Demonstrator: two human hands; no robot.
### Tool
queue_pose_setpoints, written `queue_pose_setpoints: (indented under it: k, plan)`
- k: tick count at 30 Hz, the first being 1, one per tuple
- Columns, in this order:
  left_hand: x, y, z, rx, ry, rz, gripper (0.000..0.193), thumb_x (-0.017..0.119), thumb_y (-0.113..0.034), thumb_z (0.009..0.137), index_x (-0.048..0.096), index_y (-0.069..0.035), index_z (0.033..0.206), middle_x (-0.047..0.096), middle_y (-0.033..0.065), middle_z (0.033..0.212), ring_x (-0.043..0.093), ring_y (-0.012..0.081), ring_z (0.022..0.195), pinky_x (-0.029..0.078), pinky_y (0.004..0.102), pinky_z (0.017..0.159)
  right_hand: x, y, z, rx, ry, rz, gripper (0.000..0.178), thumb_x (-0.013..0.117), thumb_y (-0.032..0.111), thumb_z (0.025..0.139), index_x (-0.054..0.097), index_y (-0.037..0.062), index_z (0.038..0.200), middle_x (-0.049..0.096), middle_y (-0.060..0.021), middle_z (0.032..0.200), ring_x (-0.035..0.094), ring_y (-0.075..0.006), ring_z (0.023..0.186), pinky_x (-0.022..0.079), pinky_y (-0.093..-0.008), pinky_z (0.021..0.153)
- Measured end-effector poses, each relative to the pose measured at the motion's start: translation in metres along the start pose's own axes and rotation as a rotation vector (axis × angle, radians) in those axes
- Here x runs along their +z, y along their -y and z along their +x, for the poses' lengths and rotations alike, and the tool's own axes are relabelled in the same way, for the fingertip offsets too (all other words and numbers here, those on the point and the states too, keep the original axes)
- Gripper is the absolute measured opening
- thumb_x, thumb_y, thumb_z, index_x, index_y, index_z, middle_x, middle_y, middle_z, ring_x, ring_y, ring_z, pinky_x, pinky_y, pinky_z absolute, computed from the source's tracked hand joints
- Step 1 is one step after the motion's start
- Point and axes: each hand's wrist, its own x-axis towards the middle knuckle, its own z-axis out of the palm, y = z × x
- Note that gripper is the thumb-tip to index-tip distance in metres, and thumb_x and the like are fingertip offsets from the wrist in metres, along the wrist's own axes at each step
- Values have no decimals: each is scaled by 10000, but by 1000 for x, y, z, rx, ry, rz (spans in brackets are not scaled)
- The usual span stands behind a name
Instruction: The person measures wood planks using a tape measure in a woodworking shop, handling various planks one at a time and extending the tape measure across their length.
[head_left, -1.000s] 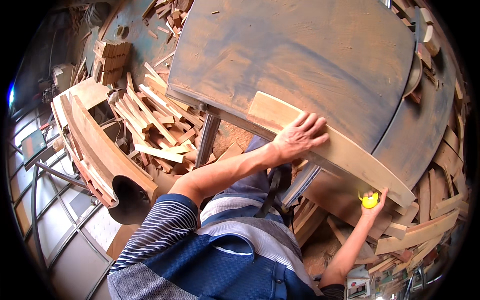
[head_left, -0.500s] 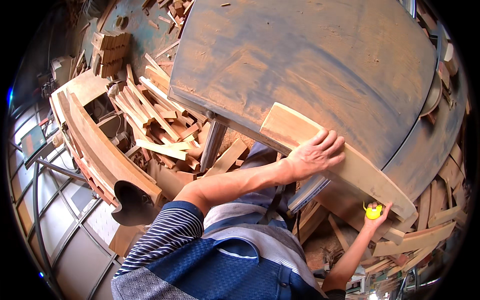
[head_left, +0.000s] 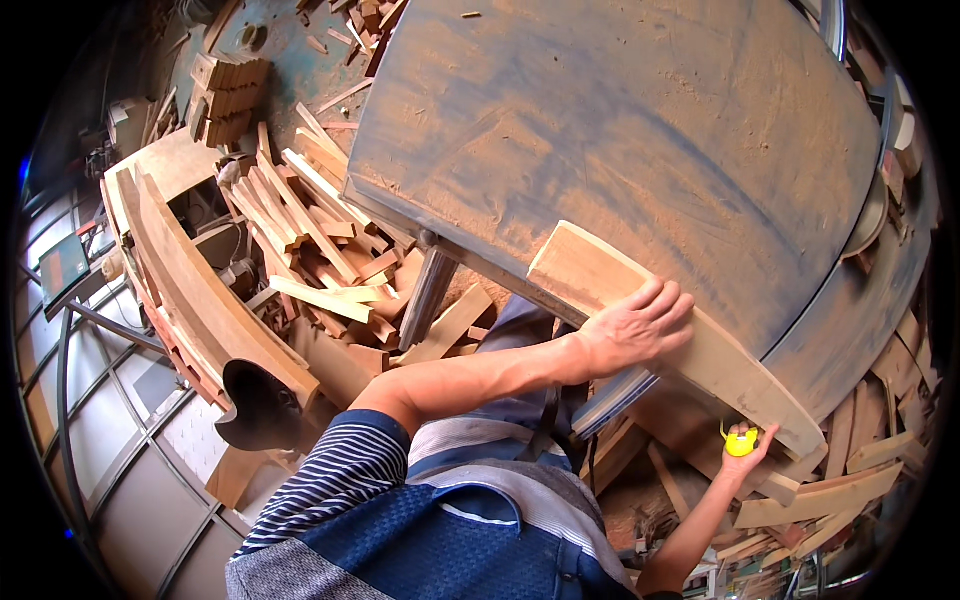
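Note:
A pale curved wooden plank lies along the near edge of a dusty grey-blue table. My left hand rests flat on top of the plank near its middle, fingers spread on the wood. My right hand is lower right, under the plank's far end, closed around a small yellow tape measure. The plank's right end overhangs the table edge above that hand.
A heap of wood offcuts fills the floor to the left of the table leg. A long curved wooden frame lies further left. More planks are piled at lower right. Stacked blocks sit at upper left.
The view has shifted, so the table and plank sit lower and further right in the picture. My left hand stays on the plank; my right hand still holds the tape measure at its end.

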Motion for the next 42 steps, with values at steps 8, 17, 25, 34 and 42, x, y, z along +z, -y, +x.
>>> queue_pose_setpoints:
  k: [8, 17, 25, 34, 42]
  plan:
    - [-1, 0, 0, -2, -9, -23, 404, 582, -245, 820, 560, -103, 1199, 485, 170, 1333, 434, 357, 1300, 305, 480, 1143, -22, -1, 10, -10, 70, -23, 382, 561, 484, 1001, 615, 127, 1125, 650, -28, 850, 506, -170, 587, 435, -305, 540]
    - [0, -1, -1, -30, 4, -61, 412, 578, -224, 826, 557, -121, 1224, 477, 150, 1354, 434, 329, 1311, 308, 468, 1142, -30, 2, 13, -5, 94, -24, 364, 564, 469, 1005, 615, 124, 1112, 640, -26, 819, 527, -176, 608, 439, -312, 540]
    - [-1, -2, -2, -54, 17, -87, 426, 585, -229, 822, 554, -130, 1236, 478, 142, 1357, 433, 315, 1315, 312, 461, 1142, -25, 2, 11, 6, 134, -38, 375, 560, 472, 1008, 632, 110, 1077, 635, -34, 803, 532, -183, 618, 438, -318, 544]
    - [-12, 6, -6, -143, 69, -103, 624, 776, -268, 661, 560, -167, 1237, 478, 161, 1343, 428, 371, 1304, 310, 526, 1140, -6, -9, -9, 42, 104, 5, 372, 583, 472, 994, 644, 108, 1046, 619, -50, 760, 550, -177, 607, 470, -343, 554]
    - [-23, -8, 7, -155, -60, -120, 625, 869, -360, 582, 611, -125, 1101, 527, 134, 1228, 476, 350, 1238, 365, 505, 1071, 10, -7, -32, 104, -56, -69, 352, 670, 468, 936, 601, 126, 988, 635, -62, 727, 588, -166, 529, 487, -313, 451]
